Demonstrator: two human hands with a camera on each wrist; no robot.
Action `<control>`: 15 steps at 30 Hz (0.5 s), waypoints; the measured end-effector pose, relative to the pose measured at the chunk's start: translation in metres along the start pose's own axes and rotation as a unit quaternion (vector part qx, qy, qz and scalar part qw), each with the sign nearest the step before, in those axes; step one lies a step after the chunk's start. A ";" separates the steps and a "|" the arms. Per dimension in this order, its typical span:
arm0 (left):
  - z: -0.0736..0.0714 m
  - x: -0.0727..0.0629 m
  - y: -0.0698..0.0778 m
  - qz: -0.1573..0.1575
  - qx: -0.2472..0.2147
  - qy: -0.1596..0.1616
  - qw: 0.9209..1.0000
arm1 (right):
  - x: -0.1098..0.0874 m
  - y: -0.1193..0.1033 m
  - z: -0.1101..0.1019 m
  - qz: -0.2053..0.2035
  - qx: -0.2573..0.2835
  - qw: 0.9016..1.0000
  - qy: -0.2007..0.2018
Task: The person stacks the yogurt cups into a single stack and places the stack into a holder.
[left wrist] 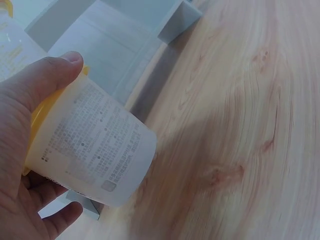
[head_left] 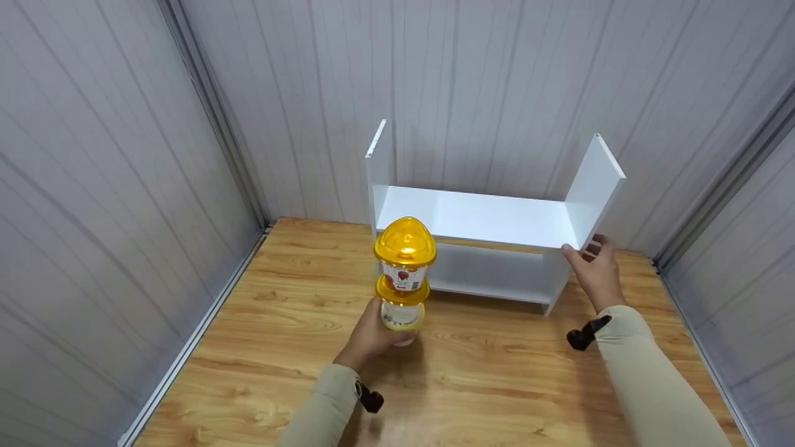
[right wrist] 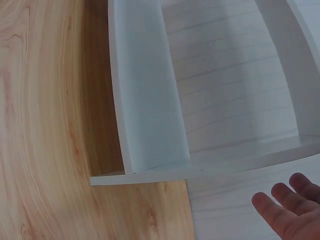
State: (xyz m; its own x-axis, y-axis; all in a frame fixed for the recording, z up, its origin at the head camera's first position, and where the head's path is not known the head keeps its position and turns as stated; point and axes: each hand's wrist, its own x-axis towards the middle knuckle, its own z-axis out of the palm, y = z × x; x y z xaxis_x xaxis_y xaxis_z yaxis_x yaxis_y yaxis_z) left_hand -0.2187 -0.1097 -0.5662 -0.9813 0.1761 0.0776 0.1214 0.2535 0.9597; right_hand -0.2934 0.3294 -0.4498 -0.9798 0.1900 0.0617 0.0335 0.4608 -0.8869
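My left hand [head_left: 376,335] holds a stack of plastic tubs [head_left: 402,279] with yellow lids, one above the other. A pointed yellow dome tops the upper tub, which has a printed white label. In the left wrist view, the thumb lies along the yellow rim of the lower tub [left wrist: 100,145], whose tapered side carries fine print. My right hand [head_left: 596,273] is at the right side panel of a white shelf [head_left: 478,217], its thumb by the front edge and its fingers on the outer side. The right wrist view shows those fingers [right wrist: 277,205] spread, just outside the panel.
The white shelf stands on the wood-grain table [head_left: 298,279], near the back wall [head_left: 472,93]. It has two levels and two upright side panels above the upper board [head_left: 490,214]. Pale panelled walls also rise at left and right.
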 end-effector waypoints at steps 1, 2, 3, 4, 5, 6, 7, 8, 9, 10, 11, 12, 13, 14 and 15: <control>0.001 0.000 0.001 -0.001 -0.004 -0.001 1.000 | 0.001 0.001 0.001 0.002 0.002 1.000 0.000; 0.001 0.001 0.002 -0.001 -0.008 -0.001 1.000 | 0.001 0.002 0.002 0.005 0.004 1.000 -0.001; 0.002 0.001 0.003 0.000 -0.010 -0.001 1.000 | 0.001 0.002 0.002 0.006 0.006 1.000 -0.003; 0.002 0.001 0.003 0.002 -0.011 -0.001 1.000 | 0.001 0.002 0.003 0.007 0.008 1.000 -0.005; 0.003 0.001 0.004 0.004 -0.011 -0.001 1.000 | 0.001 0.001 0.004 0.007 0.010 1.000 -0.006; 0.003 0.002 0.005 0.005 -0.012 -0.001 1.000 | 0.001 0.000 0.005 0.007 0.013 1.000 -0.006; 0.004 0.002 0.006 0.007 -0.011 -0.001 1.000 | 0.002 0.000 0.006 0.006 0.015 1.000 -0.008; 0.004 0.002 0.006 0.006 -0.010 0.000 1.000 | 0.002 -0.001 0.007 0.004 0.018 1.000 -0.011; 0.005 0.002 0.007 0.008 -0.007 0.000 1.000 | 0.002 -0.002 0.008 0.003 0.021 1.000 -0.012; 0.005 0.002 0.007 0.010 -0.006 -0.001 1.000 | 0.002 -0.002 0.009 0.002 0.025 1.000 -0.013; 0.006 0.002 0.008 0.010 -0.006 -0.001 1.000 | 0.002 -0.003 0.010 0.000 0.028 1.000 -0.015; 0.006 0.002 0.009 0.009 -0.005 -0.001 1.000 | 0.003 -0.003 0.011 -0.001 0.030 0.999 -0.015; 0.006 0.002 0.009 0.009 -0.003 -0.001 1.000 | 0.003 -0.003 0.012 -0.001 0.032 0.999 -0.016; 0.007 0.002 0.010 0.009 -0.001 -0.001 1.000 | 0.004 -0.003 0.013 -0.002 0.034 0.999 -0.015; 0.007 0.002 0.011 0.010 -0.001 -0.002 1.000 | 0.004 -0.003 0.014 -0.001 0.036 0.999 -0.013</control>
State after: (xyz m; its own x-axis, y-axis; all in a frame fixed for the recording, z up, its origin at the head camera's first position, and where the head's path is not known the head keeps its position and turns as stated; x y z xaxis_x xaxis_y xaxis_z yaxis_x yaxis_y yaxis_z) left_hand -0.2180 -0.0999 -0.5577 -0.9781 0.1853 0.0951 0.1402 0.2477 0.9586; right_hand -0.3000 0.3169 -0.4533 -0.9846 0.1666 0.0528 0.0181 0.3973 -0.9175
